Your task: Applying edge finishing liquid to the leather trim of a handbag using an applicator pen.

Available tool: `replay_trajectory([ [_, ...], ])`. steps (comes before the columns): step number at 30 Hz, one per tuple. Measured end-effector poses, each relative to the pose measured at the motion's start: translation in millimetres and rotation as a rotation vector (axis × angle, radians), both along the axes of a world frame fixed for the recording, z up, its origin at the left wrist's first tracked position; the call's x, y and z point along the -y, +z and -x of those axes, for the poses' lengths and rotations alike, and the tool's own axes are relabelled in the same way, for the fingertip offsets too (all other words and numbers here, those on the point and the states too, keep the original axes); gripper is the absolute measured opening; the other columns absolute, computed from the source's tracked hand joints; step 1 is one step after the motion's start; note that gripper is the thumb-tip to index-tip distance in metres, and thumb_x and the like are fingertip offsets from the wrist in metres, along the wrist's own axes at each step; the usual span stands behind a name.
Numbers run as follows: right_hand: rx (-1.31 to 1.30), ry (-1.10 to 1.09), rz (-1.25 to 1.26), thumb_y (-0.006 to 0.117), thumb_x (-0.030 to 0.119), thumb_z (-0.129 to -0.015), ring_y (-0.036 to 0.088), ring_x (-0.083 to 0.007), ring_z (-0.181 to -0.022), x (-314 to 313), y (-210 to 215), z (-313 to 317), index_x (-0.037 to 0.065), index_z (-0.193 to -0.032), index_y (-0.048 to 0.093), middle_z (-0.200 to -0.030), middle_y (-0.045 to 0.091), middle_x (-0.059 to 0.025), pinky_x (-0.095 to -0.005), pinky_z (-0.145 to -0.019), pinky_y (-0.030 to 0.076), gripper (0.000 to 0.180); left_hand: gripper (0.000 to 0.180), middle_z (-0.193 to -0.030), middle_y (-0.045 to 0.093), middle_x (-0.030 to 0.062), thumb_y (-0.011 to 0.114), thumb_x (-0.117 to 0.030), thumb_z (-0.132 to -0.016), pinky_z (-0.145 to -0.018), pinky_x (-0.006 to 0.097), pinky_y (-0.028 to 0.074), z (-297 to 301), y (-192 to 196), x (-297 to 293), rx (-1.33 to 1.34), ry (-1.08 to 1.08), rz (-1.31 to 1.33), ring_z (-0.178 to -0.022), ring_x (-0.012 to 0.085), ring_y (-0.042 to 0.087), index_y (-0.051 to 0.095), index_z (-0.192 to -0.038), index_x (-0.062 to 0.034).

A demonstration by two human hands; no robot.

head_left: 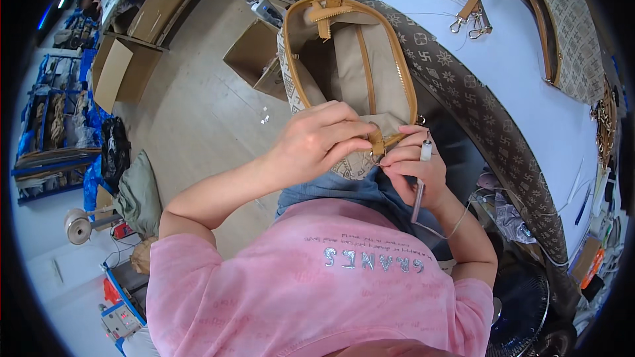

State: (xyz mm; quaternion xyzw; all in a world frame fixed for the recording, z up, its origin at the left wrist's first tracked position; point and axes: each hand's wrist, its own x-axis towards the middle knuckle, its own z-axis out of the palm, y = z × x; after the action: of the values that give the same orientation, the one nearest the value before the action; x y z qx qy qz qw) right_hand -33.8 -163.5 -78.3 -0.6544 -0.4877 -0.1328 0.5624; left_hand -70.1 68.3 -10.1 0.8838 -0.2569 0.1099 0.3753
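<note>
Head view: both hands at the near end of a small handbag held over the lap.

The left hand (317,140) is closed around the lower end of the beige patterned handbag (350,59), fingers curled over its tan trim. The right hand (413,165) pinches the tan tab (378,140) at the bag's metal ring while also gripping a slim white pen-like tool (423,172). The bag's zip mouth is open. A white worktable (529,86) lies just beyond, bearing tan straps (471,6).

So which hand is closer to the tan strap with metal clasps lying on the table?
Right. The right hand is below the strap, on the table side; the left hand grips the handbag farther away.
</note>
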Motion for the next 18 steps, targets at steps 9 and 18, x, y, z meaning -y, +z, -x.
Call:
replay_trajectory([
  [9, -0.050, -0.027, 0.052, 0.076, -0.003, -0.078, 0.064, -0.0286, -0.088, 13, 14, -18, 0.010, -0.107, 0.053, -0.098, 0.071, -0.0114, -0.0489, -0.093, 0.052, 0.040, 0.013, -0.086, 0.068, 0.0076, 0.075, -0.009, -0.082, -0.065, 0.035, 0.052, -7, 10, 9, -0.095, -0.042, -0.032, -0.076, 0.0239, 0.065, 0.074, -0.094, -0.0040],
  [18, 0.018, -0.021, 0.081, 0.077, -0.006, -0.075, 0.063, -0.0292, -0.085, 6, 4, -17, 0.009, -0.103, 0.056, -0.097, 0.069, -0.0108, -0.0432, -0.083, 0.053, 0.038, 0.009, -0.085, 0.068, 0.0070, 0.075, -0.008, -0.080, -0.062, 0.036, 0.054, -14, 15, 5, -0.104, -0.105, -0.105, -0.076, 0.0250, 0.067, 0.074, -0.089, -0.0061],
])
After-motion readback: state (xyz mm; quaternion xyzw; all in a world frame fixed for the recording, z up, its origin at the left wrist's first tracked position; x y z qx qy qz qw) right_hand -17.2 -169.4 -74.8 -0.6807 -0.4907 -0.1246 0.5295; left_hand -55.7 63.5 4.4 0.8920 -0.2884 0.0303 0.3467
